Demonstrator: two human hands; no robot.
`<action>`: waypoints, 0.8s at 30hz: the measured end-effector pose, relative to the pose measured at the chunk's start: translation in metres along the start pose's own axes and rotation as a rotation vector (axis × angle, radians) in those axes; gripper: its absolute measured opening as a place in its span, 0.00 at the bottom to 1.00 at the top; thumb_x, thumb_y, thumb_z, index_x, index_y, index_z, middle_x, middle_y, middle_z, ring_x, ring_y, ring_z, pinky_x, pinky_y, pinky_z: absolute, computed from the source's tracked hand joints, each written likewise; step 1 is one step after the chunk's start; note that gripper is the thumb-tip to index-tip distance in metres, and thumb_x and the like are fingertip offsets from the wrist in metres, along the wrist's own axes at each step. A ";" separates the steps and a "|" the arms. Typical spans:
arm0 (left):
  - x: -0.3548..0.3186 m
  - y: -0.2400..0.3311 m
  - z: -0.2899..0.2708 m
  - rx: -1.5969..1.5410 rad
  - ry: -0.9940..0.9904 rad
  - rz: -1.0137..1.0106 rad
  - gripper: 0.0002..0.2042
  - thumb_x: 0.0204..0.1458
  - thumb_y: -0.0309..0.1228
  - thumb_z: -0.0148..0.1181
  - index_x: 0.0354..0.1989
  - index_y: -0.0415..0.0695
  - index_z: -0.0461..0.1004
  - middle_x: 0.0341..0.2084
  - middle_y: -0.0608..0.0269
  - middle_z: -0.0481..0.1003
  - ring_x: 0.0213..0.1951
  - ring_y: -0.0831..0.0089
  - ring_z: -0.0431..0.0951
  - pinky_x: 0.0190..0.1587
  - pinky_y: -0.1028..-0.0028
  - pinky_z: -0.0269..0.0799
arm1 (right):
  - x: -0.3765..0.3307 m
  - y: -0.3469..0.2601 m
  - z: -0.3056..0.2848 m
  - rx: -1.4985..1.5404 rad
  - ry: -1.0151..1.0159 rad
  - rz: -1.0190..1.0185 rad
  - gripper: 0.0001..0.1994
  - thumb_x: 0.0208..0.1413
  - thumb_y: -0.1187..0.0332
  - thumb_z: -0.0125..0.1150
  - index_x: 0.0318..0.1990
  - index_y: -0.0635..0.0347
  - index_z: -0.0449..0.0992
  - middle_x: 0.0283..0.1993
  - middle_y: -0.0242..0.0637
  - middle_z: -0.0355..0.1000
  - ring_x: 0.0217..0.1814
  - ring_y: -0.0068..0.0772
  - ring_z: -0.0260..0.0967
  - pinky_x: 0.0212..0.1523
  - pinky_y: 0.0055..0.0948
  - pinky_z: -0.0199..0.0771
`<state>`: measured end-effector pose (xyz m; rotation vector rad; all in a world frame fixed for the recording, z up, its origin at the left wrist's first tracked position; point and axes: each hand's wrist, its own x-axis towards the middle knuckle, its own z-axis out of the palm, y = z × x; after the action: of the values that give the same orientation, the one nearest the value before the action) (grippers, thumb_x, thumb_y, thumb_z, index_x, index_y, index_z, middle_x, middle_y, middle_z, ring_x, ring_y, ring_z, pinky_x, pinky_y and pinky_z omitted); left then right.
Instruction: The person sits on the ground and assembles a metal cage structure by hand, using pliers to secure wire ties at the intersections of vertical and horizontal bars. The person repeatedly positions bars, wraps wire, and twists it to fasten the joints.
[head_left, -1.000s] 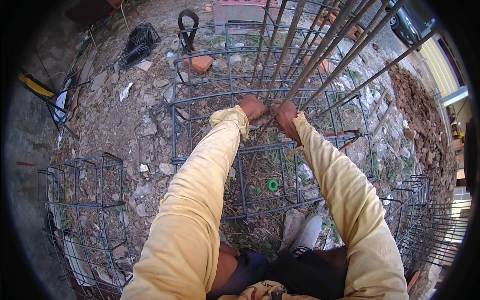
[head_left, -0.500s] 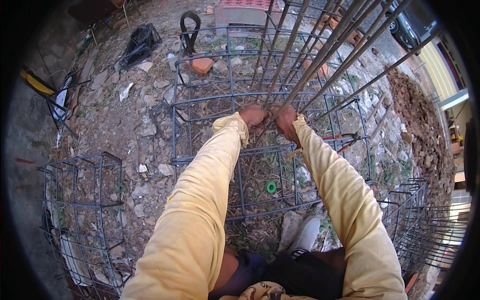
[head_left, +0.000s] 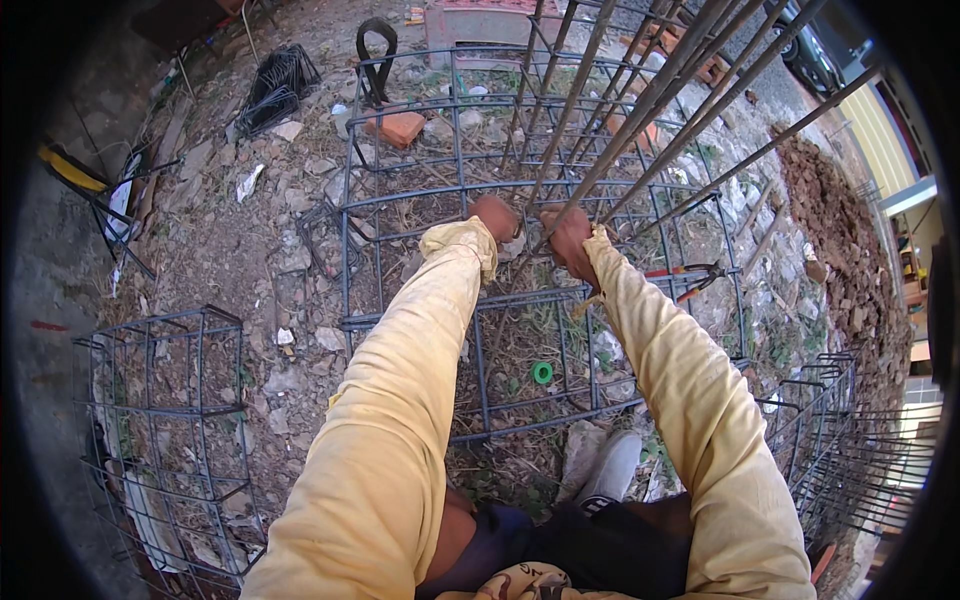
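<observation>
Both my hands work at the foot of tall upright steel bars [head_left: 590, 130], inside a cage of tied rebar [head_left: 400, 202]. My left hand [head_left: 494, 217] is closed with curled fingers, just left of the bars; anything in it is too small to make out. My right hand [head_left: 567, 243] is closed too, up against the base of the bars, and its grip is hidden behind its back. A small gap separates the hands. Pincers with red handles [head_left: 700, 280] rest on the cage to the right of my right hand.
More rebar cages stand at lower left [head_left: 200, 408] and lower right [head_left: 820, 400]. A green ring [head_left: 542, 373] lies on the rubble ground near my shoe [head_left: 612, 468]. An orange brick [head_left: 397, 129], a dark loop [head_left: 378, 65] and a black wire bundle [head_left: 278, 88] lie farther off.
My left hand has drawn slightly left and away from my right hand, widening the gap between them. The right hand stays almost in place at the bars.
</observation>
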<state>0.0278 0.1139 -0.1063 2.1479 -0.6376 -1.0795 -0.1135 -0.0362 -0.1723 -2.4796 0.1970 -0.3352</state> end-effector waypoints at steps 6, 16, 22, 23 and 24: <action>-0.012 0.014 -0.003 0.320 0.409 -0.019 0.10 0.51 0.31 0.61 0.38 0.41 0.81 0.40 0.44 0.80 0.45 0.47 0.81 0.47 0.55 0.77 | 0.004 0.000 0.006 -0.351 -0.026 -0.293 0.17 0.56 0.66 0.52 0.46 0.66 0.81 0.38 0.47 0.78 0.39 0.38 0.75 0.41 0.32 0.74; -0.005 0.001 -0.039 0.403 0.053 0.415 0.10 0.52 0.32 0.65 0.39 0.40 0.78 0.35 0.58 0.79 0.37 0.63 0.81 0.47 0.62 0.79 | 0.012 -0.053 -0.022 0.101 -0.261 0.237 0.14 0.55 0.67 0.57 0.47 0.62 0.78 0.31 0.38 0.74 0.29 0.32 0.70 0.27 0.33 0.69; -0.024 0.015 -0.032 -0.791 -0.156 -0.143 0.07 0.60 0.31 0.59 0.45 0.46 0.77 0.34 0.70 0.73 0.37 0.73 0.75 0.51 0.59 0.76 | 0.006 -0.058 -0.045 -0.094 -0.360 0.143 0.12 0.41 0.71 0.63 0.35 0.66 0.78 0.35 0.46 0.75 0.37 0.48 0.77 0.39 0.40 0.78; -0.028 0.016 -0.029 -0.832 -0.195 -0.163 0.07 0.61 0.31 0.59 0.45 0.47 0.77 0.35 0.70 0.72 0.38 0.73 0.74 0.52 0.59 0.76 | 0.004 -0.056 -0.045 -0.081 -0.359 0.201 0.12 0.41 0.72 0.63 0.35 0.67 0.78 0.35 0.47 0.75 0.37 0.49 0.77 0.38 0.41 0.78; -0.033 0.017 -0.030 -0.874 -0.225 -0.184 0.07 0.61 0.31 0.58 0.45 0.48 0.77 0.36 0.70 0.72 0.39 0.73 0.74 0.53 0.60 0.75 | 0.004 -0.064 -0.049 0.048 -0.363 0.344 0.13 0.45 0.70 0.61 0.40 0.64 0.77 0.34 0.44 0.73 0.35 0.44 0.74 0.35 0.38 0.75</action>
<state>0.0324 0.1339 -0.0640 1.3471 -0.0154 -1.3797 -0.1192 -0.0140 -0.0954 -2.3539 0.4470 0.2503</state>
